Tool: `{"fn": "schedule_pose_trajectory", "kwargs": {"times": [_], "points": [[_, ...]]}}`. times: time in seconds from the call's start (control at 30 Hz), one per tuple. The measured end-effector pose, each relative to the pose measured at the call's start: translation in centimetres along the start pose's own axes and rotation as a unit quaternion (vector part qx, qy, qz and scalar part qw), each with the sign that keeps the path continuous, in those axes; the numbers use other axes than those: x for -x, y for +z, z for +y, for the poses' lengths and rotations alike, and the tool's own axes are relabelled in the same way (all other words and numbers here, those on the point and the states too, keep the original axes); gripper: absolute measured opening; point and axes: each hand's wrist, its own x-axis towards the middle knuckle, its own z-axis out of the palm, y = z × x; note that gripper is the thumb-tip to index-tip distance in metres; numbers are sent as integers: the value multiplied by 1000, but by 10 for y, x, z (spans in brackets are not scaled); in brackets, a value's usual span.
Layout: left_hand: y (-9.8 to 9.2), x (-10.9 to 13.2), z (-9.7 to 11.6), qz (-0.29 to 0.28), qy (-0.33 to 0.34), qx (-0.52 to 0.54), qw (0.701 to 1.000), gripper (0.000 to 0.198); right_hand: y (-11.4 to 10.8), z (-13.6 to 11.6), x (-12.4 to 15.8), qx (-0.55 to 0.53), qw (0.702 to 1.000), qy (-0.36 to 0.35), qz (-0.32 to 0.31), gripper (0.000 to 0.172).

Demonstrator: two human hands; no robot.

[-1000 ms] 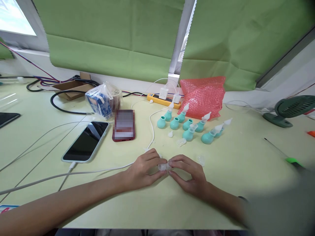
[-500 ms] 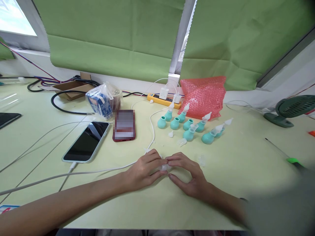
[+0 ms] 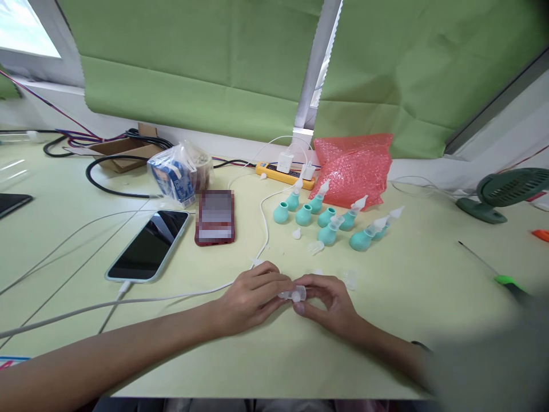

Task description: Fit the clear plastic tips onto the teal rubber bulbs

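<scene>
Both my hands meet low on the pale green table point(image 3: 386, 320). My left hand point(image 3: 253, 294) and my right hand point(image 3: 328, 303) pinch the two ends of a small clear plastic piece point(image 3: 294, 294) between their fingertips. Behind them lie several teal rubber bulbs with clear nozzles point(image 3: 328, 220). Loose clear caps lie nearby: one cap point(image 3: 297, 233) by the bulbs, a pronged piece point(image 3: 316, 247), and another clear piece point(image 3: 350, 278) right of my right hand.
A phone point(image 3: 148, 246) on a white cable and a dark red case point(image 3: 215, 217) lie to the left. A bagged blue carton point(image 3: 178, 174), a yellow power strip point(image 3: 285, 174), pink bubble wrap point(image 3: 354, 169), a green fan point(image 3: 501, 191) and a green-handled screwdriver point(image 3: 506, 280) stand around.
My right fingers have curled in tighter on the clear piece, which now shows more plainly between the two hands. The hands stayed in the same spot.
</scene>
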Motion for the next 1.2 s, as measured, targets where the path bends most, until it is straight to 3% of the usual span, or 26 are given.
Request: {"fn": "schedule_pose_trajectory", "kwargs": {"times": [0.37,0.6,0.87,1.2], "points": [[2,2,0,-14,46,-30,998,24,-1,-1,0,74,996,-23,-41,16],[2,4,0,-31,52,-46,997,23,-5,-8,-2,-22,991,80,-104,18],[2,3,1,-45,33,-10,998,28,-7,-5,-2,-64,992,69,-90,18],[2,1,5,-56,34,-7,998,25,-5,-8,-4,-28,993,58,-97,18]]}}
